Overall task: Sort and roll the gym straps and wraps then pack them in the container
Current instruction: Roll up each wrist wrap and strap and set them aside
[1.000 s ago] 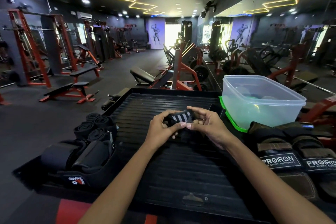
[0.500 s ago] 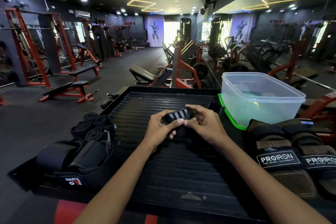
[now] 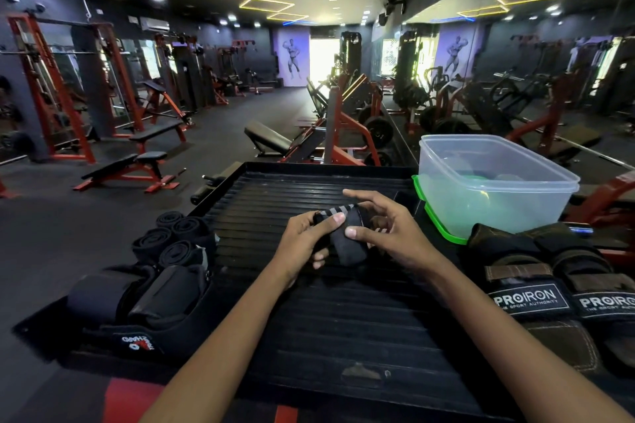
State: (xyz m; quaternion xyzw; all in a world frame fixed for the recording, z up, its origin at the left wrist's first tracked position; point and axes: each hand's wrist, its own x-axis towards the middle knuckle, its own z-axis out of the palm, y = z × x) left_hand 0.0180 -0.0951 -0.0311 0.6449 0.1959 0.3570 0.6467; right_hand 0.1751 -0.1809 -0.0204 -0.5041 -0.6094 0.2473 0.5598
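**Wrist wrap half rolled over a ribbed gym platform**

Wrist wrap [image 3: 345,239], black with a grey-striped end, sits between a person's two hands above the middle of a black ribbed platform [image 3: 343,319] on a gym floor. The left hand [image 3: 302,240] has its fingers curled round the wrap's left side, thumb laid across the top near the stripes. The right hand [image 3: 385,233] pinches the dark fabric with its thumb from the front, while its index finger stretches out above the striped edge; the other fingers curl behind the cloth. A loose fold of the wrap hangs down between the two hands.

At the platform's left edge lie four rolled black wraps [image 3: 175,239], packed close together with their spiral ends facing up (all look tightly wound). Just in front of them rest bulkier black padded supports [image 3: 137,295], one bearing a red and white logo.

To the right stands a clear plastic container [image 3: 494,189], open at the top, set upon a bright green lid [image 3: 436,220]. Near it lie brown leather straps [image 3: 549,299] with black bands printed "PROIRON".

Beyond the platform stretches the gym: red-framed benches [image 3: 137,165] at left, weight machines [image 3: 347,127] in the centre, yellow-lit ceiling outlines and a mirrored wall at right.
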